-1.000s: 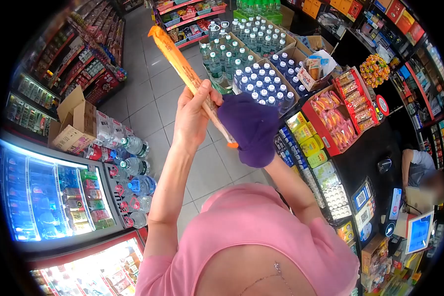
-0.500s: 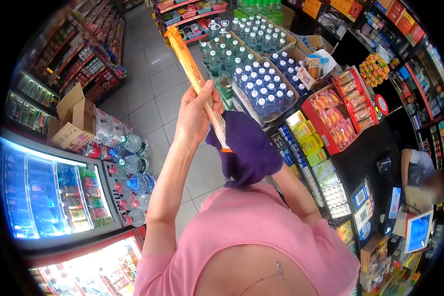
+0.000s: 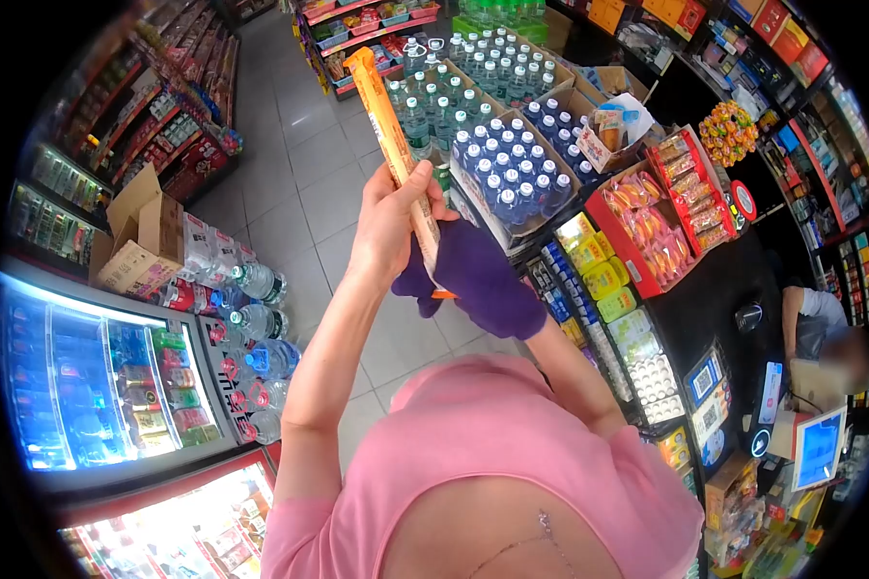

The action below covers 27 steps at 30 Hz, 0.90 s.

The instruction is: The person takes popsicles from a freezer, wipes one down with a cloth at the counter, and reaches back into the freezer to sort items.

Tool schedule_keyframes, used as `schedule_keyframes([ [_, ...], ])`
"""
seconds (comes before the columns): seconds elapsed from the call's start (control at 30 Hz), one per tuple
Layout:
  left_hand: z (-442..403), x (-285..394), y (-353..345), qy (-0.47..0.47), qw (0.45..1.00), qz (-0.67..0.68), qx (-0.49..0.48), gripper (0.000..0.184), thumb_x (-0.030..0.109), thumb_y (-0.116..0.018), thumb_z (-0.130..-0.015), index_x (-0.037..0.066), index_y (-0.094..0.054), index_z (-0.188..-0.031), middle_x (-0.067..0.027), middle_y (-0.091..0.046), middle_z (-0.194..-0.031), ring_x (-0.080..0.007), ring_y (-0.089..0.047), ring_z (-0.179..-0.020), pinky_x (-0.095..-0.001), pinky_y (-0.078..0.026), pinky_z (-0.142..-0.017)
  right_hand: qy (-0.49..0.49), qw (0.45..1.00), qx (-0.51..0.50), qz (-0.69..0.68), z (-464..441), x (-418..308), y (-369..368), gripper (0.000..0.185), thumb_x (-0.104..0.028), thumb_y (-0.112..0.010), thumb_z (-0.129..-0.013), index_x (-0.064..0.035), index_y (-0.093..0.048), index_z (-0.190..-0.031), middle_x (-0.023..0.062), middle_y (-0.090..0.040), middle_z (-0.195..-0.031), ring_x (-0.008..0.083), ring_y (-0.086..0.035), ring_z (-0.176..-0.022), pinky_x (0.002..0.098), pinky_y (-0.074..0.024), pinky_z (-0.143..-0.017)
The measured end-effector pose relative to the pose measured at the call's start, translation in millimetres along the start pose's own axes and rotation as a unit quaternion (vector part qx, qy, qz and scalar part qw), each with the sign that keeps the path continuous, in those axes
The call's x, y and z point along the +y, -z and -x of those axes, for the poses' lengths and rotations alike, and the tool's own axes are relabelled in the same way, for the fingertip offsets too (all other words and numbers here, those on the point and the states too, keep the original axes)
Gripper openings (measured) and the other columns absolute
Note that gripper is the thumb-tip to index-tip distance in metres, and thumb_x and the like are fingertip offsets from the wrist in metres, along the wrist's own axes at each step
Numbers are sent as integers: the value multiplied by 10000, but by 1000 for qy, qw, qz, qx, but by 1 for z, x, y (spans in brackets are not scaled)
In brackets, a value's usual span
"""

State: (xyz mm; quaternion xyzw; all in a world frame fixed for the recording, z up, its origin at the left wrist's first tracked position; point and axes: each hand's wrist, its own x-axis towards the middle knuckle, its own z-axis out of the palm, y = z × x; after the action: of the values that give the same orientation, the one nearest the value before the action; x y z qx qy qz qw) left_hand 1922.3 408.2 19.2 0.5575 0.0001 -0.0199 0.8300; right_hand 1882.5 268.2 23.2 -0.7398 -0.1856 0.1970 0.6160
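as forearms (image 3: 338, 333) angle inward — hands (image 3: 392, 222) converge (left bare)

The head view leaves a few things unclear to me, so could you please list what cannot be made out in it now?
All in the head view:
- Right hand: hidden by the purple cloth over it.
- Left hand: part of its grip is hidden behind the orange packet.
- Packet's print: too small to read.
- Lower cooler: cut off by the bottom edge.
- Person behind the counter: head blurred.
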Motion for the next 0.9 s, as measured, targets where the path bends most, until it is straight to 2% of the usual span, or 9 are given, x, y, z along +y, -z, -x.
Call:
schedule_keyframes([
  [0.03, -1, 1, -1, -2, 1000, 1, 3, 176, 211, -523, -927, 47, -460, -929, -61, -512, -771, -142, -515, -641, -359, -500, -674, 39, 999, 16, 12, 6, -5, 2, 268, -155, -577, -811, -24, -512, -1036, 114, -592, -845, 200, -605, -721, 281, -461, -577],
  [0.2, -6, -3, -3, -68, 996, -32, 41, 210, 162, -611, -868, 16, -467, -914, -57, -528, -684, -141, -544, -534, -331, -536, -548, 153, 971, 29, 180, -8, 51, 7, 293, -163, -569, -815, -22, -511, -1066, 140, -588, -915, 236, -586, -805, 333, -461, -671],
  [0.4, -7, 6, -12, -62, 993, -38, 95, 213, 126, -640, -825, 35, -451, -861, -32, -496, -628, -121, -468, -427, -276, -447, -428, 161, 986, 1, -41, -1, 63, 11, 331, -211, -632, -767, -9, -545, -1015, 176, -573, -907, 335, -571, -848, 391, -450, -736],
  [0.53, -8, -5, -21, -38, 997, -36, 52, 210, 139, -617, -842, 44, -432, -825, -40, -495, -651, -109, -446, -440, -270, -420, -418, 257, 953, 68, 146, 2, 49, 5, 252, -232, -570, -824, -20, -558, -959, 129, -610, -885, 229, -604, -737, 331, -470, -636],
  [0.67, -16, -15, -16, -35, 998, 28, 37, 174, 145, -578, -883, 46, -436, -870, -58, -503, -690, -117, -467, -481, -274, -430, -436, 72, 995, 61, 12, -17, 65, -21, 180, -217, -522, -857, -44, -560, -824, 90, -604, -688, 130, -506, -408, 246, -383, -375],
  [0.77, -19, -20, -10, -18, 998, 50, 35, 189, 155, -584, -885, 47, -434, -923, -53, -496, -683, -115, -445, -466, -270, -419, -434, 7, 992, 97, 85, -17, 82, -18, 158, -178, -524, -845, -22, -545, -835, 106, -596, -703, 160, -535, -450, 261, -415, -418],
  [0.83, -19, -18, -10, -9, 998, 53, 45, 200, 161, -587, -886, 46, -432, -939, -46, -486, -673, -106, -425, -457, -262, -402, -427, 173, 936, 171, 253, -11, 77, -14, 161, -164, -563, -815, -11, -539, -861, 132, -583, -780, 211, -593, -634, 312, -465, -556],
  [0.87, -20, -16, -8, 1, 997, 56, 56, 211, 167, -589, -887, 46, -430, -955, -38, -475, -662, -97, -404, -449, -254, -384, -421, 176, 936, 169, 253, -5, 61, -13, 161, -164, -563, -815, -11, -539, -861, 132, -583, -780, 211, -593, -634, 312, -465, -556],
  [0.9, -22, -14, -5, -1, 997, 56, 57, 211, 167, -589, -887, 46, -430, -955, -38, -475, -662, -97, -404, -449, -254, -384, -421, 109, 983, 129, 70, 3, 40, -13, 175, -185, -542, -850, -11, -530, -851, 125, -602, -763, 205, -596, -602, 319, -467, -517],
])
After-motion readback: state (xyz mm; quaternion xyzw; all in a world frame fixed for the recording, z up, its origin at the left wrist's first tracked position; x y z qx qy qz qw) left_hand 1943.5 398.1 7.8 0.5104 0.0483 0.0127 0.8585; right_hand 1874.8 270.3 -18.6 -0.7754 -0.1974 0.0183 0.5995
